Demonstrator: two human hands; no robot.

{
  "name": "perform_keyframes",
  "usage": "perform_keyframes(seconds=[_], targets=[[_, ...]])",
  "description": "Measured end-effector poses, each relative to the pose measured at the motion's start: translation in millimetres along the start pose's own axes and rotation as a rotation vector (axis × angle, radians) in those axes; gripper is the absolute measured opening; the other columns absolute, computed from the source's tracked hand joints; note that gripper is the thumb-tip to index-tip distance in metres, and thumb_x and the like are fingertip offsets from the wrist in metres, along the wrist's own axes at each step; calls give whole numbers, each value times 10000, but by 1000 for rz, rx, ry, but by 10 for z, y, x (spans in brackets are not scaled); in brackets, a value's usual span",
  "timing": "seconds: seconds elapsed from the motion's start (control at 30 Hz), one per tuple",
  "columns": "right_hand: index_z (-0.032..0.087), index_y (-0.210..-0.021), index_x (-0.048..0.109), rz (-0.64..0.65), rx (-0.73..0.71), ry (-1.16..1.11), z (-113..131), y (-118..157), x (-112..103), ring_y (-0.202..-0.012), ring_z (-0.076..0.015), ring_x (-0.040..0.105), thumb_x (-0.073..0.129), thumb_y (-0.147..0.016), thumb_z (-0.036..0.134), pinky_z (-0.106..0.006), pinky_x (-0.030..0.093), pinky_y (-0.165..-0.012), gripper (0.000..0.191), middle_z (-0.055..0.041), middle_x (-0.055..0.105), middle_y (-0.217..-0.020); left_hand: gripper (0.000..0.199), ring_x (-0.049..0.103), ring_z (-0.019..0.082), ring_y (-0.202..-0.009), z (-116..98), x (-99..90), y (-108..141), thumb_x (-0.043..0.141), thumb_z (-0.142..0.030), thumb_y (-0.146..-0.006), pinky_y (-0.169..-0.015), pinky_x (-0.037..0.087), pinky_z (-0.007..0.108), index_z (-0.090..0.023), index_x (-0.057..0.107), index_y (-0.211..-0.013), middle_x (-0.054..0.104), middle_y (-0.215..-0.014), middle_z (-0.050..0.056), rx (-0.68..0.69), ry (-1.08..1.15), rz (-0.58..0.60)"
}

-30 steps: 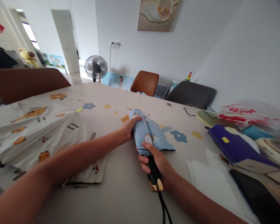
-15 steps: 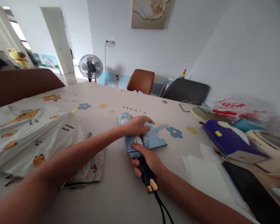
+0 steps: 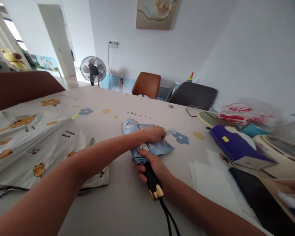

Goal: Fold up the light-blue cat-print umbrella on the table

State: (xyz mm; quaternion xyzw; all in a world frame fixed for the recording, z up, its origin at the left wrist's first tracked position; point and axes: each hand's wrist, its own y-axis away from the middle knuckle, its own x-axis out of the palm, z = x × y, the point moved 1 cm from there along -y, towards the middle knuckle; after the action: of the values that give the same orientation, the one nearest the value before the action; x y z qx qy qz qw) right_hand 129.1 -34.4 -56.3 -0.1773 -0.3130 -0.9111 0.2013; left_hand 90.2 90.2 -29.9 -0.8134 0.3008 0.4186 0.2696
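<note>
A folded light-blue umbrella point(image 3: 129, 127) with cartoon prints lies at the middle of the table, its black handle with a gold end pointing toward me and a black strap hanging from it. My right hand point(image 3: 155, 165) is wrapped round the umbrella where the fabric meets the handle, thumb on top. My left hand point(image 3: 157, 133) reaches across the umbrella, its fingers curled down on the loose fabric flap at the right. A pale blue strap point(image 3: 170, 131) sticks out just beyond those fingers.
A white bag-like cloth with duck prints point(image 3: 51, 144) covers the table's left side. On the right are white papers point(image 3: 208, 183), a purple box point(image 3: 238, 144), a black tablet-like object point(image 3: 258, 196), glasses point(image 3: 193, 111) and a plastic bag point(image 3: 248, 111). A person's hand point(image 3: 291, 183) shows at the right edge.
My left hand has moved right over the umbrella, and its fingers have closed onto the loose flap. My right hand keeps its hold. The view has shifted slightly.
</note>
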Motion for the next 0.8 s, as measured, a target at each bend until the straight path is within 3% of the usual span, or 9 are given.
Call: perform_keyframes(seconds=[0.13,0.27,0.4,0.47,0.57,0.63,0.8], targets=[[167,-672,469,-25,-14,17,13,16,28,-278,-67,415,467,-789,428,-163,296,-283,286,70,422,-395,120,540,190,-718,-14,-19,15,527,-120,-663,-687,406,281,-213,576,-607,578,-747,32,54,-64,-164],[176,-673,445,-41,-12,13,20,30,53,-267,-68,401,474,-785,414,-161,282,-273,265,71,424,-390,136,529,170,-678,-92,-153,105,445,-166,-744,-692,398,280,-230,560,-781,565,-744,17,13,38,-335],[179,-677,432,-61,-17,-17,34,44,82,-270,-63,384,504,-763,398,-156,273,-262,246,68,425,-397,216,490,133,-536,-181,-365,321,408,-149,-748,-624,403,254,-242,533,-898,495,-574,-25,-47,258,-340],[179,-677,431,-70,-33,-30,41,51,98,-278,-58,371,520,-754,385,-151,273,-257,237,74,407,-398,292,502,122,-558,-202,-464,458,421,-101,-703,-642,413,249,-245,549,-923,528,-638,-18,-32,281,-336],[180,-683,434,-88,-56,-42,42,52,110,-285,-54,353,530,-751,376,-151,285,-254,229,79,391,-400,362,534,132,-696,-198,-587,663,446,-34,-621,-711,416,257,-240,615,-866,562,-836,20,47,173,-334],[180,-679,431,-88,-66,-32,36,46,108,-287,-56,352,535,-751,378,-156,296,-256,235,73,403,-400,300,530,134,-725,-178,-660,792,450,-26,-617,-725,417,267,-220,639,-745,549,-842,35,83,127,-352],[185,-694,436,-97,-92,-6,26,32,99,-294,-64,353,544,-760,340,-169,321,-269,200,69,416,-401,129,538,123,-683,-54,-782,1127,495,-80,-657,-629,454,256,-170,568,-599,536,-763,25,-13,376,-524]])
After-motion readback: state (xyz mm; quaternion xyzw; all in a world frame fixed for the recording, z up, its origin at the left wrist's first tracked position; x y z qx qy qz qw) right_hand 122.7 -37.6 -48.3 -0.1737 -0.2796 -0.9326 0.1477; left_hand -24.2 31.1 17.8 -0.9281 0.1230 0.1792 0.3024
